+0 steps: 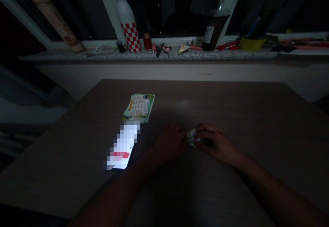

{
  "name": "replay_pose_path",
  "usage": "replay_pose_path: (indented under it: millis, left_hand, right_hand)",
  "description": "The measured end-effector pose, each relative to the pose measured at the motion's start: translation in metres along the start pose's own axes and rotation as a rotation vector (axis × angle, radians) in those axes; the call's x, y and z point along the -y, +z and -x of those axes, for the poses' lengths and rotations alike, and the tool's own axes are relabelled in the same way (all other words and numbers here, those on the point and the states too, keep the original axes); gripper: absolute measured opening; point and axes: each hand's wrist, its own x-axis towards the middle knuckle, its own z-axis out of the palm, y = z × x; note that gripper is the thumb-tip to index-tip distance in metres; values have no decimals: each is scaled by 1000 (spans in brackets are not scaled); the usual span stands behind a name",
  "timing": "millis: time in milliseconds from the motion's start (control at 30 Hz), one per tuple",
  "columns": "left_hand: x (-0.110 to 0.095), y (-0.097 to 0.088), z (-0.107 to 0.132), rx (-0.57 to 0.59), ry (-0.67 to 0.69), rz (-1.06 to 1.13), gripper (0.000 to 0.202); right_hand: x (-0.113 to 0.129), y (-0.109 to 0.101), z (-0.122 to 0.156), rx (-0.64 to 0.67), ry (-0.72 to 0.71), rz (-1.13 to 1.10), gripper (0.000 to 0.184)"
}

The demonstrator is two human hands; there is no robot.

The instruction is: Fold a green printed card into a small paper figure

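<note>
Both my hands rest on a dim wooden table [231,103] and meet over a small folded piece of printed paper [191,138]. My left hand [171,143] is curled, its fingertips pinching the paper's left side. On the paper's right side, my right hand [214,143] has its fingers closed down over the fold. The paper lies on the table between the two hands and is mostly hidden by the fingers.
A lit phone [123,146] lies left of my hands. Behind it is a stack of printed leaflets [140,107]. On the windowsill [77,54] stand a red-and-white checked bottle [130,23], a dark bottle [214,30], a small red jar [147,42] and scattered clutter.
</note>
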Motion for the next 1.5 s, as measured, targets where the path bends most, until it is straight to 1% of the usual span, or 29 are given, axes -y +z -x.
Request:
replay_pose_path:
  millis: [100,200,533,700,1133,1400,1500]
  left_hand:
    - [-4,3,-2,-6,-34,-44,23]
    - [-6,5,-3,2,-48,-64,23]
    - [-10,2,-8,42,-54,-98,25]
    - [-11,1,-8,65,-65,-92,22]
    - [-10,1,-11,68,-59,-106,23]
    - [-10,-1,-12,85,-75,-75,23]
    - [-10,-2,-12,98,-74,-74,23]
  right_hand:
    - [1,-1,-1,-1,5,1,14]
    - [2,0,-1,-14,18,8,17]
    - [-1,2,1,-11,50,11,20]
    - [-3,2,0,6,45,7,20]
    - [-2,0,0,49,64,13,28]
    - [2,-3,-1,83,29,64,37]
    - [3,-4,-1,90,16,87,37]
